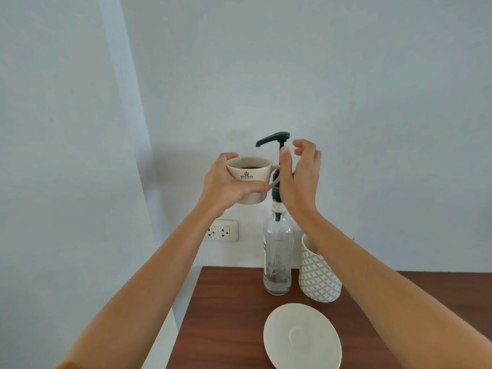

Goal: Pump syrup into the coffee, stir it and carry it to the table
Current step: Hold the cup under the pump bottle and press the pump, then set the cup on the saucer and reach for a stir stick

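Observation:
My left hand (pixel 226 186) grips a cream coffee cup (pixel 250 173) with dark coffee inside, held in the air just below and left of the spout of the black pump (pixel 274 137). The pump tops a clear glass syrup bottle (pixel 277 258) that stands on the brown wooden table (pixel 226 315). My right hand (pixel 300 174) hovers beside the pump stem, just below the pump head, fingers spread, and holds nothing. It partly hides the bottle's neck and the cup's handle.
A cream saucer (pixel 302 338) lies on the table in front of the bottle. A patterned grey-and-white holder (pixel 318 272) stands right of the bottle. A wall socket (pixel 222 230) sits on the pale wall to the left. The table's left edge meets a white ledge.

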{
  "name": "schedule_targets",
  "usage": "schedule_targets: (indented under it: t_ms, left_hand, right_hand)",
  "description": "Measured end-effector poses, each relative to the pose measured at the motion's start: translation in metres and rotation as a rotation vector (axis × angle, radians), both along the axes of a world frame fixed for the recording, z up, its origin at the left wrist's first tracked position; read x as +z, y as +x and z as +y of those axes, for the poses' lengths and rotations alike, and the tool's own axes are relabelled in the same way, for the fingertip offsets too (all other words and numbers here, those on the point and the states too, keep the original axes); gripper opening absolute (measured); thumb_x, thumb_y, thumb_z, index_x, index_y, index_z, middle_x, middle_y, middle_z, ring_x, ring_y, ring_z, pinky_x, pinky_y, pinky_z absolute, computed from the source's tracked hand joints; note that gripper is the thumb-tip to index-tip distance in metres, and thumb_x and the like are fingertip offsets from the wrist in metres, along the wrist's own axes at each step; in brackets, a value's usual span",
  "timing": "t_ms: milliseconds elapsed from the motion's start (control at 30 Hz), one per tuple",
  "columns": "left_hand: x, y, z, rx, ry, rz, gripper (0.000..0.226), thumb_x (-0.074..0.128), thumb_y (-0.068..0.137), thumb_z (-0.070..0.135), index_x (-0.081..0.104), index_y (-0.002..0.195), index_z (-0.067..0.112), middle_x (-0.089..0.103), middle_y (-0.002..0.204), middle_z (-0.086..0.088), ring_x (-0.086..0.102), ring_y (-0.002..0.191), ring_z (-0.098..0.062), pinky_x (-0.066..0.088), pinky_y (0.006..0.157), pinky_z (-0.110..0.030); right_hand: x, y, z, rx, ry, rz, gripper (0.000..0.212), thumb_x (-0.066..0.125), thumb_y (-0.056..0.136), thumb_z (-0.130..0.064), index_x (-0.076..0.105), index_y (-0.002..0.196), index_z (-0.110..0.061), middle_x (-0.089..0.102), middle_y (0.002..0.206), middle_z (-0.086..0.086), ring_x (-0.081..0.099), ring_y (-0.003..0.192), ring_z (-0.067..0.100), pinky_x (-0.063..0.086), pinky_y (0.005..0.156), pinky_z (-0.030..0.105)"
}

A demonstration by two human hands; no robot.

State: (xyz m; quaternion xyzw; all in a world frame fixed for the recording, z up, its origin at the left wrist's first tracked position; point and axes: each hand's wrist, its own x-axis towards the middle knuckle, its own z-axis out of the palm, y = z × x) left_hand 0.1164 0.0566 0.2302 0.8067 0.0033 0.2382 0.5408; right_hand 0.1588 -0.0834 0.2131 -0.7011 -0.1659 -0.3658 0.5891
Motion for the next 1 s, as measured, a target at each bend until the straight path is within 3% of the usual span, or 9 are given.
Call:
schedule_targets:
  t_ms: [200, 267, 333, 500, 600, 700, 767, 867, 1000]
  left_hand:
    - [-0.025, -0.022, -0.009, -0.051, 0.011, 0.023, 0.108, 0.093, 0.036, 0.040, 0.052, 0.134, 0.028, 0.061, 0.111, 0.015, 0.064, 0.107, -0.013, 0.055, 0.084, -0.027]
    - [-0.038, -0.028, -0.013, -0.074, 0.003, 0.021, 0.111, 0.089, 0.027, 0.048, 0.052, 0.130, 0.030, 0.063, 0.109, 0.015, 0.065, 0.105, -0.011, 0.057, 0.087, -0.029]
    - [-0.053, -0.034, -0.018, -0.104, 0.009, 0.020, 0.108, 0.090, 0.028, 0.047, 0.052, 0.127, 0.032, 0.065, 0.108, 0.015, 0.065, 0.105, -0.008, 0.056, 0.087, -0.027]
    - [-0.106, -0.045, -0.034, -0.183, 0.020, 0.033, 0.093, 0.102, 0.049, 0.019, 0.049, 0.124, 0.034, 0.067, 0.111, 0.013, 0.067, 0.107, -0.008, 0.056, 0.093, -0.029]
    - [-0.139, -0.051, -0.045, -0.243, -0.012, 0.081, 0.100, 0.101, 0.050, 0.026, 0.046, 0.133, 0.031, 0.067, 0.119, 0.010, 0.064, 0.115, -0.010, 0.055, 0.102, -0.037]
    - [-0.166, -0.057, -0.054, -0.301, -0.023, 0.113, 0.098, 0.098, 0.055, 0.019, 0.044, 0.137, 0.029, 0.066, 0.121, 0.010, 0.064, 0.117, -0.007, 0.054, 0.104, -0.037]
    - [-0.182, -0.061, -0.059, -0.338, -0.026, 0.138, 0.097, 0.098, 0.060, 0.012, 0.043, 0.138, 0.027, 0.065, 0.122, 0.011, 0.063, 0.118, -0.005, 0.053, 0.104, -0.034]
    - [-0.206, -0.065, -0.063, -0.392, -0.026, 0.177, 0.100, 0.095, 0.064, 0.006, 0.038, 0.145, 0.020, 0.062, 0.125, 0.014, 0.059, 0.121, 0.001, 0.048, 0.104, -0.021]
    - [-0.230, -0.070, -0.067, -0.449, -0.015, 0.230, 0.103, 0.094, 0.068, 0.009, 0.032, 0.149, 0.020, 0.056, 0.131, 0.019, 0.052, 0.126, 0.007, 0.040, 0.104, -0.009]
  right_hand:
    - [-0.033, -0.027, -0.014, 0.154, -0.082, 0.183, 0.030, 0.039, 0.105, -0.033, 0.062, 0.112, -0.016, 0.065, 0.102, 0.001, 0.061, 0.081, 0.006, 0.051, 0.073, 0.021]
    - [-0.044, -0.033, -0.023, 0.266, -0.077, 0.247, 0.033, 0.035, 0.106, -0.032, 0.065, 0.114, -0.018, 0.070, 0.097, 0.001, 0.066, 0.086, 0.017, 0.056, 0.079, 0.036]
    - [-0.056, -0.041, -0.034, 0.359, -0.045, 0.304, 0.035, 0.034, 0.107, -0.026, 0.066, 0.118, -0.015, 0.072, 0.103, 0.007, 0.068, 0.092, 0.025, 0.058, 0.085, 0.041]
    - [-0.101, -0.060, -0.061, 0.446, -0.034, 0.420, 0.037, 0.034, 0.107, -0.027, 0.063, 0.125, -0.013, 0.071, 0.113, 0.010, 0.069, 0.105, 0.029, 0.060, 0.087, 0.046]
    - [-0.126, -0.068, -0.075, 0.427, -0.036, 0.446, 0.035, 0.034, 0.107, -0.023, 0.064, 0.121, -0.012, 0.072, 0.112, 0.009, 0.068, 0.107, 0.026, 0.059, 0.090, 0.045]
    - [-0.145, -0.078, -0.088, 0.434, -0.040, 0.474, 0.034, 0.033, 0.107, -0.022, 0.066, 0.115, -0.022, 0.073, 0.108, 0.003, 0.069, 0.103, 0.018, 0.059, 0.087, 0.034]
    - [-0.159, -0.084, -0.095, 0.458, -0.011, 0.519, 0.034, 0.033, 0.107, -0.021, 0.066, 0.113, -0.026, 0.074, 0.106, -0.001, 0.070, 0.102, 0.015, 0.059, 0.085, 0.030]
    - [-0.181, -0.089, -0.105, 0.466, 0.027, 0.579, 0.033, 0.034, 0.107, -0.018, 0.065, 0.119, -0.024, 0.074, 0.112, 0.002, 0.069, 0.108, 0.019, 0.057, 0.091, 0.035]
    - [-0.204, -0.094, -0.112, 0.464, 0.019, 0.615, 0.034, 0.036, 0.106, -0.014, 0.058, 0.129, -0.026, 0.073, 0.116, -0.005, 0.067, 0.112, 0.013, 0.057, 0.090, 0.028]
